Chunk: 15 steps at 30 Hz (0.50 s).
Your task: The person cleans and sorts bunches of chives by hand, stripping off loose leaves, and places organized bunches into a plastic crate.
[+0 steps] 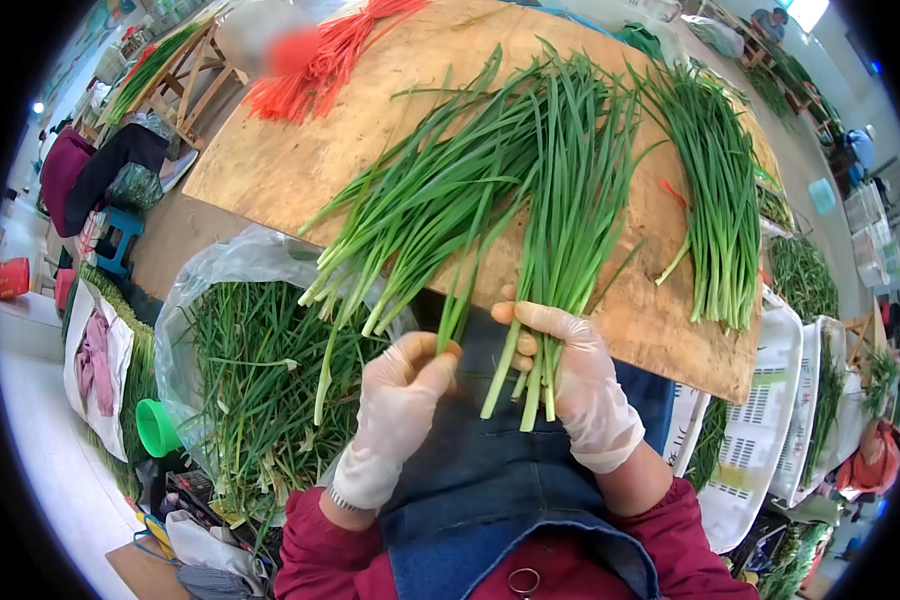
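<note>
Long flat-leaved garlic chives lie across the wooden board in front of me. My left hand (pixel 402 395), in a thin white glove, pinches the lower stems of a few chives (pixel 454 318). My right hand (pixel 575 365), gloved too with bare fingertips showing, is closed around the stems of a thicker chive bunch (pixel 570 235), whose pale cut ends point towards me. Left of that bunch, a loose pile of chives (pixel 425 205) hangs its ends over the board's near edge. A separate chive bundle (pixel 720 190) rests at the right.
Red plastic ties (pixel 335 62) lie on the board (pixel 260 165) at the far left. Below it, a clear plastic bag (pixel 185 300) holds loose greens. White crates (pixel 760 420) stand at the right. A green cup (pixel 157 428) and a blue stool (pixel 120 238) are on the left.
</note>
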### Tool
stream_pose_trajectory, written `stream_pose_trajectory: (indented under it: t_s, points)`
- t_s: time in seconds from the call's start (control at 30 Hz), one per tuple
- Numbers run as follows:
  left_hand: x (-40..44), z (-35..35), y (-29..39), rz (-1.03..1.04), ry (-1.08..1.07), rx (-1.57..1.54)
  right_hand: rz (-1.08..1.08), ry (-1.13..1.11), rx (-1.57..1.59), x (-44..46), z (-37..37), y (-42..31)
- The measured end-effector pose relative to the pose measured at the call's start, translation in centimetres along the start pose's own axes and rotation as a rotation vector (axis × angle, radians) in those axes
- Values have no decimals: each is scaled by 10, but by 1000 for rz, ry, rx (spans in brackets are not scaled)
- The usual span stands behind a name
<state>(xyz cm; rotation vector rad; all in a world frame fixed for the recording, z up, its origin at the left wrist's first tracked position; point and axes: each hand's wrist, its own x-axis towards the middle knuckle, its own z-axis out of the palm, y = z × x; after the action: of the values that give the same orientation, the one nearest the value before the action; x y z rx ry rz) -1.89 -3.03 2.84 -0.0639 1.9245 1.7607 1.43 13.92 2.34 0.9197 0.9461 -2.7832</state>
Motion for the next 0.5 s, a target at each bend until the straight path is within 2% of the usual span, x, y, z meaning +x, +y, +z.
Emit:
stream_pose_trajectory:
  t_s: [0.03, 0.1, 0.17, 0.27, 0.33, 0.37, 0.43, 0.5]
  points:
    - [-7, 4, 10, -48, -61, -78, 5, 9, -12, 1, 1, 2]
    - [-4, 16, 5, 27, -43, 53, -7, 6, -12, 1, 4, 5]
    - [-1, 18, 1, 2, -187, -126, -26, 5, -15, 1, 5, 6]
    - [-16, 8, 19, 30, -11, 53, -117, 25, -1, -1, 5, -1]
    - [-29, -16, 8, 472, 403, 240, -167, -8, 17, -1, -1, -9]
    - [-38, -34, 13, 448, 621, 179, -131, -10, 9, -6, -5, -15]
    - [-48, -89, 15, 251, 906, 99, -122, 104, -7, -14, -1, -18]
    - [-46, -138, -10, 278, 1133, 853, -81, 93, 22, -17, 0, -16]
